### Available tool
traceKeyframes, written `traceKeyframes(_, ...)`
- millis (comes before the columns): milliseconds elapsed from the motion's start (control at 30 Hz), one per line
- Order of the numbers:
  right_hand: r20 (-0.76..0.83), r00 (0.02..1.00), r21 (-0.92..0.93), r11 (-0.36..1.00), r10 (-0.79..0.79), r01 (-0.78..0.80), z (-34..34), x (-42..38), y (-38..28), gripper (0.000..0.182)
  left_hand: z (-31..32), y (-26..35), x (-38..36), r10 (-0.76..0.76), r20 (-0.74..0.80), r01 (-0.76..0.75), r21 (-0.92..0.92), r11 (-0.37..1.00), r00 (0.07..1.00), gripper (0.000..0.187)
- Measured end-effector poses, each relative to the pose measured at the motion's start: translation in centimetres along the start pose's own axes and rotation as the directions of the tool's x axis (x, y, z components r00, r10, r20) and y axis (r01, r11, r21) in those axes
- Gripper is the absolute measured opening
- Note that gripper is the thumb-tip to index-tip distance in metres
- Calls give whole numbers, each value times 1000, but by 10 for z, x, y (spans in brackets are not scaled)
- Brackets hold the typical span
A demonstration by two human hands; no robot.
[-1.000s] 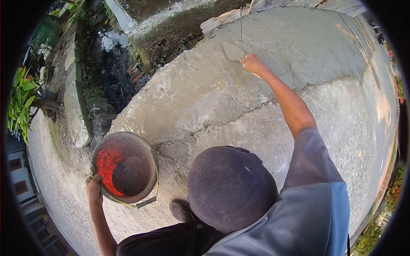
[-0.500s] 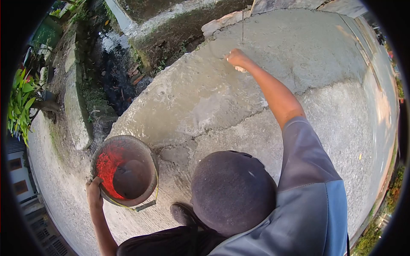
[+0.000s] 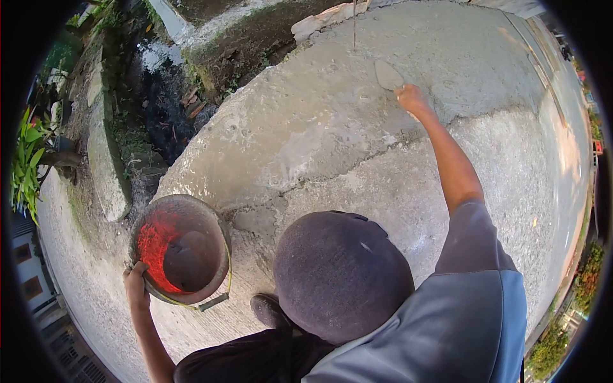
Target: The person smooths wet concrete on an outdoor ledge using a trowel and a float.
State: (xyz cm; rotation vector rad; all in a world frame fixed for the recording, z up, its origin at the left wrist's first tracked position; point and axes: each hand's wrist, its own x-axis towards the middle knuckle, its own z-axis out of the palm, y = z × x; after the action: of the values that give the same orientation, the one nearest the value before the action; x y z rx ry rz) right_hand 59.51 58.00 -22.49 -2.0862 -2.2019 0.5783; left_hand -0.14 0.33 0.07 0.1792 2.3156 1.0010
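My right hand (image 3: 412, 99), at the end of an outstretched arm, is closed round the handle of a trowel (image 3: 388, 76). The trowel's grey, leaf-shaped blade lies over the wet cement (image 3: 306, 105), its colour close to the cement's. My left hand (image 3: 136, 287) grips the rim of a dark bucket (image 3: 220, 255) at lower left. The bucket tilts so that its inside faces up, showing a red-lit patch on the wall and a dark bottom. Its wire handle with a grip (image 3: 214, 302) hangs down on the near side.
A ditch (image 3: 163, 108) with dark water runs at upper left beside a concrete kerb (image 3: 107, 153). Rough, older concrete (image 3: 383, 191) borders the wet cement along a ragged line. A thin upright rod or string (image 3: 354, 25) stands at the far edge. My shoe (image 3: 267, 309) is beside the bucket.
My right hand has swung to the right and slightly nearer with the trowel, whose blade now shows plainly. The left hand still grips the bucket; the whole view has shifted slightly.
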Motion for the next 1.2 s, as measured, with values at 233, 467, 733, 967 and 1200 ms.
traceKeyframes(233, 184, 978, 362, 918, 97, -160, 17, -32, -61, 43, 8, 9, 4, 26, 54, -28, 23, 999, 998, 9)
traceKeyframes(467, 275, 805, 137, 850, -525, 508, 81, -141, -208, 34, 4, -2, 1, 64, 28, -64, -2, 998, 998, 10)
traceKeyframes(733, 169, 898, 42, 913, -407, 406, 54, -76, -169, 44, -9, -3, -3, 54, 106, -54, 2, 999, 993, 8)
traceKeyframes(967, 23, 989, -177, 973, -143, 145, -29, -101, -108, 32, 11, 19, -21, 68, 113, -81, 110, 991, 991, 10)
traceKeyframes(1200, 276, 712, 147, 761, -645, 632, -51, -265, -276, 31, 21, 29, -2, 310, 43, -304, 353, 885, 950, 29)
